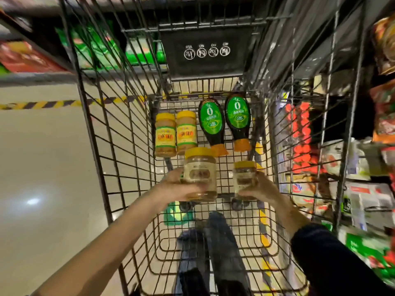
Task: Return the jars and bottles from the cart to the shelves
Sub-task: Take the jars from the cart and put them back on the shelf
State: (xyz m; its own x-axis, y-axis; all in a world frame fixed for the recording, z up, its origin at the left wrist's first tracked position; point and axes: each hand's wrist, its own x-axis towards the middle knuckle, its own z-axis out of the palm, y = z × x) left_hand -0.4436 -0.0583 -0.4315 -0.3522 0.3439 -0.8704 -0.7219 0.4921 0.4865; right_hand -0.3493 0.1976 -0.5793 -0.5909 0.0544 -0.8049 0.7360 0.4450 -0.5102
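Holding two at once: left hand [177, 184] wrapped round a yellow-lidded jar [199, 174], right hand [259, 189] clamped on a second jar [243, 178], both up above the cart [111, 133] floor, arms stretched fwd. Left inside: two yellow-label jars [165, 135] & two green-label bottles [211, 122], lying flat at the far end. Shelves [361, 177] sit to the right. Early days, I'd judge, w/ most stock to go.

In the cart [84, 116], two far jars [165, 135] are laid at 11 o'clock, two bottles [210, 122] at 1 o'clock, a left jar [199, 174] and right jar [243, 178] nearer.
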